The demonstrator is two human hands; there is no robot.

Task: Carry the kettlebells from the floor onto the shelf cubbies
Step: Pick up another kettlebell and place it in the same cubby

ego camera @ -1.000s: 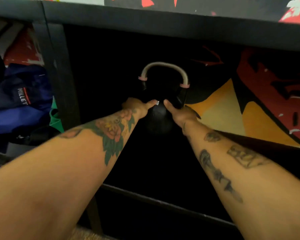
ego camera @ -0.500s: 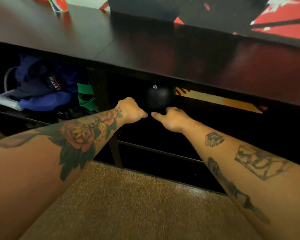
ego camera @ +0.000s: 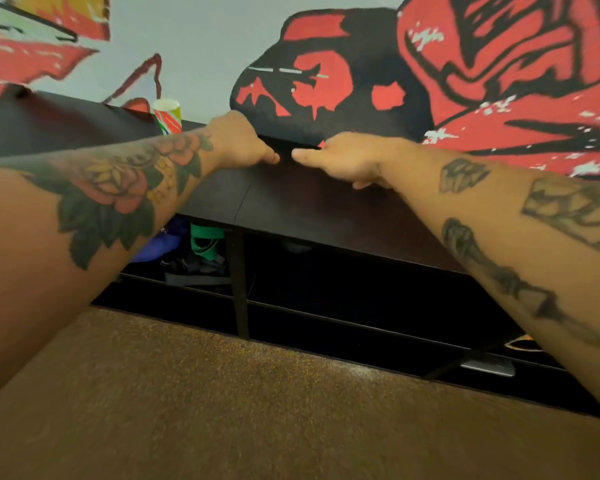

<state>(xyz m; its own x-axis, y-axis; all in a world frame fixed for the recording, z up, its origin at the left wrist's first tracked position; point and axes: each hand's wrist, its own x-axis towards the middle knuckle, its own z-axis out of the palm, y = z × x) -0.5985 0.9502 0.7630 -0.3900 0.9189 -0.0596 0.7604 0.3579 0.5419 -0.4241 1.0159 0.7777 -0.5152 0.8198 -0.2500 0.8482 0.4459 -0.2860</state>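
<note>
Both my hands hover in front of the dark top of the black shelf unit and hold nothing. My left hand is loosely curled with one finger pointing right. My right hand lies flatter, its fingers pointing left, a small gap between the two hands. Of the kettlebell only a small grey rounded bit shows, just under the shelf top inside the dark cubby right of the divider. The rest of it is hidden by the shelf top.
A colourful paper cup stands on the shelf top to the left. The left cubby holds a blue bag and a green band. Brown carpet fills the foreground. A red and black mural covers the wall behind.
My view has risen from inside the cubby to above the shelf top. Both hands have come away from the kettlebell and lifted up in front of the shelf top; the kettlebell stays in the cubby.
</note>
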